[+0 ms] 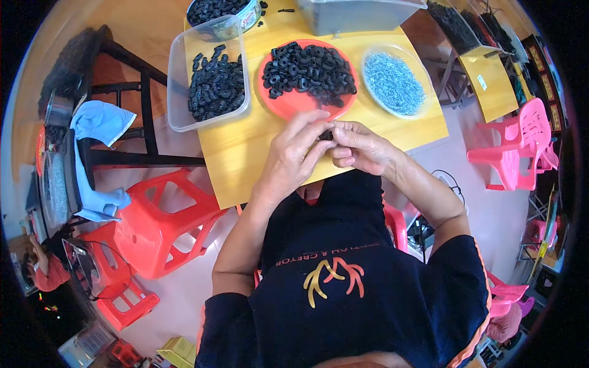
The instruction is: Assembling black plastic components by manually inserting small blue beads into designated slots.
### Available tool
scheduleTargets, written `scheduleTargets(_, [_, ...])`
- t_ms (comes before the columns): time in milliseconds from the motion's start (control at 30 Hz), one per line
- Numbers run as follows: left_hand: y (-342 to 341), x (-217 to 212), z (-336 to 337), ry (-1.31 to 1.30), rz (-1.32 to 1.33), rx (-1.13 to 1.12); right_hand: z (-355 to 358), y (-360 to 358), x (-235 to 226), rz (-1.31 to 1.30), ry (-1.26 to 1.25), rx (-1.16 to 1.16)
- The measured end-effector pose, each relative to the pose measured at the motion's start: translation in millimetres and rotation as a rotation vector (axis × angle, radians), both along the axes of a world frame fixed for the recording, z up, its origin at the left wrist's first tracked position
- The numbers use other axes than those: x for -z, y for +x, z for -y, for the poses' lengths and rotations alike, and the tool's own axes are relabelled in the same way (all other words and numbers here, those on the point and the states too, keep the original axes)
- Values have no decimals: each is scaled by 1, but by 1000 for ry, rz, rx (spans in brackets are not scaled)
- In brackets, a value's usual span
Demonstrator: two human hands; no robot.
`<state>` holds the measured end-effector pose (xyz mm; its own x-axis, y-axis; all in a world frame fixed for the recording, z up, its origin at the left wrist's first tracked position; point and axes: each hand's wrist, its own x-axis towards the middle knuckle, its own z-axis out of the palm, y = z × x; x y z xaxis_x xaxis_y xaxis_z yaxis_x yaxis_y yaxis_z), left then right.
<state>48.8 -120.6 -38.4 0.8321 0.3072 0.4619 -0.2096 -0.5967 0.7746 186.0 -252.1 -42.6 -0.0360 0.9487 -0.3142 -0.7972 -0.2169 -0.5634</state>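
Hands (328, 150) around small black ring (326, 135)

The yellow wooden surface (245, 153) carries a red plate (283, 104) of black rings, a clear plate (393, 84) of small silvery parts, a clear tub (179, 92) of black pieces and a grey bin (356, 15).
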Motion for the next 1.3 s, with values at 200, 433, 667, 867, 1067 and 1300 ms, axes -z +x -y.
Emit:
scheduleTargets(200, [-2,1,2,26,50,28,2,-5,-2,45,-8,12])
scheduleTargets(433, [-2,-4,2,15,60,24,1,-15,-7,88,57,69])
scheduleTargets(667, [4,-1,1,35,34,54,2,-17,-9,82,-22,135])
scheduleTargets(867, [-4,-11,-23,134,-19,-77,12,-3,-21,447,-143,35])
scheduleTargets(1067, [-23,-40,-80,239,-59,-519,16,53,-15,1752,-77,354])
scheduleTargets(1300, [-16,-38,-65,229,-1,-559,-1,69,-9,2218,-241,361])
